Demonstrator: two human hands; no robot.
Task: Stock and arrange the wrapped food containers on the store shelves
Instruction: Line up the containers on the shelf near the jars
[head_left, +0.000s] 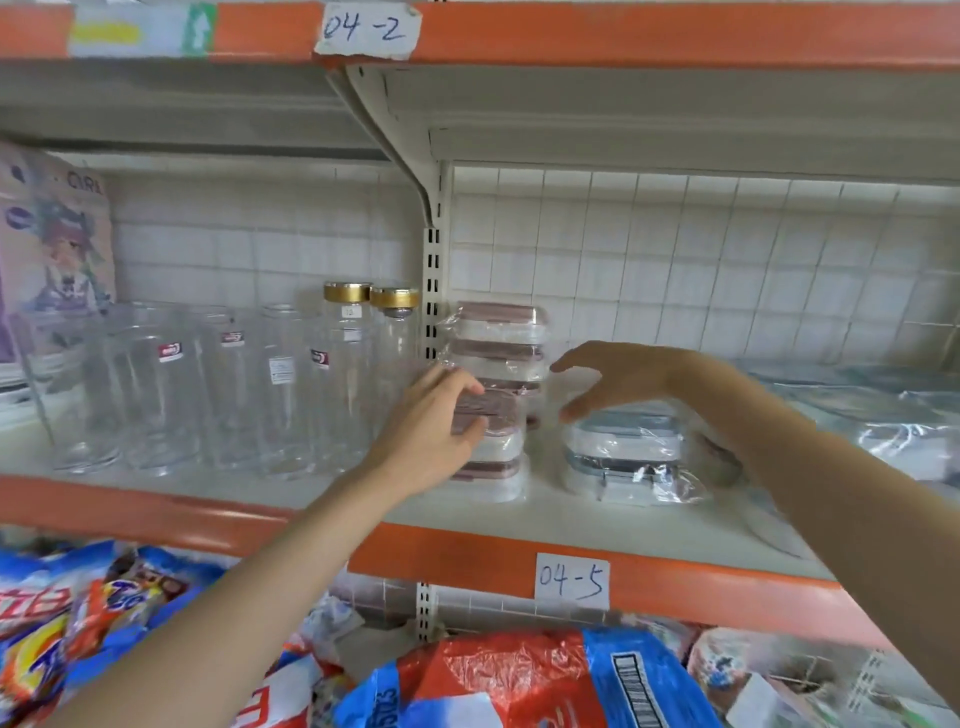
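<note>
Two hands: left (434, 423) grips front pink-lidded container (491, 415); right (613, 376) spread, hovering.

Two hands reach in, the left hand (436, 431) and the right hand (618, 379). Brown-lidded wrapped containers (496, 332) number about six, in two stacks; the wrap blurs the exact count. Two grey-lidded wrapped containers (623, 452) sit stacked beside them. Two gold-capped jars (347, 312) stand among roughly five clear glasses (166, 389). Two handwritten shelf labels (571, 579) show.
</note>
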